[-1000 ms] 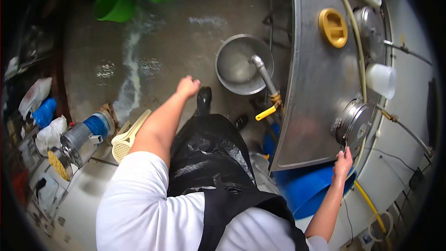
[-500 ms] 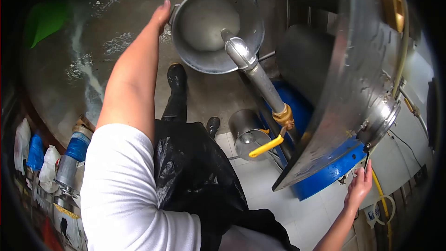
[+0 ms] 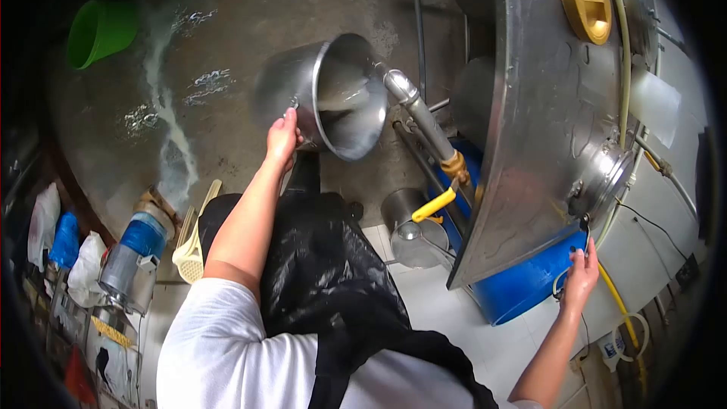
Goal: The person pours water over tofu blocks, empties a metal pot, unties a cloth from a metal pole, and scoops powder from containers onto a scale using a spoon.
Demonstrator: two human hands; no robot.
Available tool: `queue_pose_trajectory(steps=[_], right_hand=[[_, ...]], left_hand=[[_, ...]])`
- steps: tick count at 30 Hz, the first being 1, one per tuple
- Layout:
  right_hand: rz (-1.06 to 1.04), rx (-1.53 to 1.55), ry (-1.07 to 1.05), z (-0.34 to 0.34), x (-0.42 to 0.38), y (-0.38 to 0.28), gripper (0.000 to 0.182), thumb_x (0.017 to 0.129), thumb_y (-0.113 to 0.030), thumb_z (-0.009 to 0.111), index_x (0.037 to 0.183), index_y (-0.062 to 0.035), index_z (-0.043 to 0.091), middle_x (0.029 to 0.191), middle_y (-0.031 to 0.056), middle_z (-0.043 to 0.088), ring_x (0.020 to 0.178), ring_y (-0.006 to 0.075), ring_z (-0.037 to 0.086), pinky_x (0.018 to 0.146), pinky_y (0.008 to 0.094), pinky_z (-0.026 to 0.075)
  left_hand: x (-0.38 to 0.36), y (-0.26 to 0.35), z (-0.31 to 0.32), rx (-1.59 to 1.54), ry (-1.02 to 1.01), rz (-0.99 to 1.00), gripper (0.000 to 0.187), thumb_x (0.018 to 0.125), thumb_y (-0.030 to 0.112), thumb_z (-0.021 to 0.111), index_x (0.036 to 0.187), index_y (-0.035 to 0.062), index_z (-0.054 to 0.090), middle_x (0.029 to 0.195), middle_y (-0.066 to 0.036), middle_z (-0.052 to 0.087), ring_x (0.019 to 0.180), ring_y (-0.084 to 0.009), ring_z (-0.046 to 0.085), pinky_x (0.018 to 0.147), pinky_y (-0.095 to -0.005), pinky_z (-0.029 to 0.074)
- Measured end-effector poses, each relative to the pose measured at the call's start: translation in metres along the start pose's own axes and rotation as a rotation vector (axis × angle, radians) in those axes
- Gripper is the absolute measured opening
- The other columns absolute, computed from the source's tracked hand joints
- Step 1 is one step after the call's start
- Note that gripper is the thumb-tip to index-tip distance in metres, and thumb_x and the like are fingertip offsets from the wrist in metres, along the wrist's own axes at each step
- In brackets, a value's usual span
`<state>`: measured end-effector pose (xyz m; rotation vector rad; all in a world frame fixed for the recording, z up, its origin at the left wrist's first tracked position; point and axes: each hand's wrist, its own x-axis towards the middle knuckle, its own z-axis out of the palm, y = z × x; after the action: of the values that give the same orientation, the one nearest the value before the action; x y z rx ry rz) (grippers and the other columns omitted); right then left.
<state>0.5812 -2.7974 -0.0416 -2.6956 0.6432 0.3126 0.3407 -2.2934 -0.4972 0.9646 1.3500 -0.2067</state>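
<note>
My left hand (image 3: pixel 282 140) is closed round the side handle of a large metal pot (image 3: pixel 288 79). The pot is tilted, its mouth facing right, with some whitish liquid (image 3: pixel 341 95) visible inside. Close to its rim is the open end of a metal pipe (image 3: pixel 413 98), which has a brass valve and a yellow lever (image 3: pixel 435 206). On the right, my right hand (image 3: pixel 580 276) has its fingers closed on a thin dark handle (image 3: pixel 585 227) at the round metal fitting (image 3: pixel 602 174) of the big steel tank (image 3: pixel 530 129).
Two green buckets (image 3: pixel 102 30) are at the upper left, near whitish liquid on the floor. A smaller metal container (image 3: pixel 413 235) stands below the pipe. A blue barrel (image 3: pixel 522 280) lies under the tank. Metal equipment (image 3: pixel 125 265) and bags are at the lower left.
The pot has gone from upright to tilted, and my left hand has come lower and nearer my body with it. My right hand stays at the tank fitting. The view has shifted.
</note>
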Motion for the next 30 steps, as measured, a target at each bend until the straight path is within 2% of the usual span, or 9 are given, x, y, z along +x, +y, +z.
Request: queue_pose_trajectory(steps=[4,8,13,16,18,21,22,27,30], right_hand=[[-0.016,-0.051,-0.008,-0.002,-0.004,-0.004,0.048,0.103,-0.013,0.06,0.149,-0.0049,0.053,0.085,-0.0024,0.059,0.061,0.0026,0.041,0.053,0.0207,0.033],[-0.049,-0.051,0.002,0.002,-0.002,0.001,0.047,0.103,-0.013,0.06,0.149,-0.0048,0.054,0.085,-0.0026,0.059,0.061,0.0024,0.042,0.052,0.021,0.033],[-0.019,-0.079,0.004,0.001,-0.002,-0.003,0.047,0.103,-0.013,0.059,0.149,-0.0048,0.054,0.084,-0.002,0.06,0.06,0.0022,0.043,0.052,0.0207,0.034],[-0.003,-0.079,0.006,0.002,-0.005,-0.006,0.047,0.103,-0.012,0.059,0.149,-0.0048,0.054,0.085,-0.0016,0.06,0.06,0.0023,0.043,0.052,0.0206,0.034],[-0.007,-0.088,0.015,0.001,-0.003,-0.008,0.047,0.103,-0.012,0.06,0.148,-0.0047,0.054,0.085,-0.0014,0.061,0.06,0.0024,0.043,0.052,0.0206,0.034],[-0.014,-0.092,0.012,0.0,-0.001,-0.005,0.046,0.103,-0.011,0.06,0.149,-0.0047,0.054,0.086,-0.0012,0.061,0.06,0.0027,0.043,0.052,0.0209,0.034],[-0.016,-0.087,0.007,0.0,-0.002,-0.005,0.046,0.103,-0.011,0.059,0.149,-0.0047,0.054,0.086,-0.0011,0.061,0.06,0.0028,0.043,0.052,0.0209,0.034],[-0.015,-0.066,0.0,0.002,-0.003,-0.009,0.046,0.103,-0.011,0.059,0.148,-0.0045,0.054,0.085,-0.0009,0.061,0.061,0.0031,0.044,0.053,0.0209,0.035],[-0.039,-0.08,0.0,0.0,-0.001,-0.002,0.047,0.102,-0.012,0.06,0.148,-0.0046,0.054,0.085,-0.001,0.061,0.061,0.0035,0.044,0.054,0.0213,0.036]], left_hand=[[-0.008,0.022,-0.038,-0.054,0.32,-0.052,0.05,0.107,0.048,0.051,0.089,0.001,0.058,0.068,-0.005,0.058,0.052,-0.0157,0.055,0.05,-0.0311,0.045],[0.044,0.007,-0.058,-0.101,0.598,-0.123,0.052,0.106,0.044,0.046,0.094,-0.0036,0.061,0.072,-0.012,0.063,0.052,-0.0237,0.059,0.05,-0.0389,0.046],[0.069,-0.001,-0.04,-0.173,0.499,-0.08,0.049,0.108,0.042,0.044,0.096,-0.0017,0.062,0.075,-0.011,0.064,0.055,-0.0212,0.06,0.049,-0.0386,0.047],[0.069,0.035,-0.002,-0.205,0.353,-0.164,0.044,0.109,0.04,0.045,0.106,-0.0021,0.059,0.074,-0.01,0.063,0.055,-0.0202,0.06,0.049,-0.0365,0.048],[0.087,0.044,0.016,-0.257,0.247,-0.17,0.04,0.109,0.033,0.052,0.128,-0.0016,0.048,0.089,-0.012,0.06,0.066,-0.0222,0.06,0.059,-0.0386,0.06],[0.097,0.055,0.028,-0.094,0.224,-0.138,0.04,0.108,0.033,0.053,0.13,-0.0001,0.047,0.091,-0.013,0.06,0.07,-0.0222,0.062,0.058,-0.0392,0.06],[0.096,0.057,0.03,-0.021,0.261,-0.131,0.047,0.109,0.037,0.051,0.13,-0.0046,0.05,0.082,-0.01,0.066,0.058,-0.0223,0.066,0.046,-0.0371,0.049],[0.104,0.052,0.029,0.005,0.274,-0.104,0.05,0.109,0.037,0.051,0.135,-0.0047,0.048,0.082,-0.01,0.067,0.057,-0.0232,0.067,0.045,-0.0374,0.049],[0.081,0.055,0.026,-0.026,0.404,-0.071,0.049,0.108,0.04,0.051,0.13,-0.0045,0.052,0.08,-0.01,0.067,0.053,-0.0231,0.063,0.043,-0.0382,0.047]])
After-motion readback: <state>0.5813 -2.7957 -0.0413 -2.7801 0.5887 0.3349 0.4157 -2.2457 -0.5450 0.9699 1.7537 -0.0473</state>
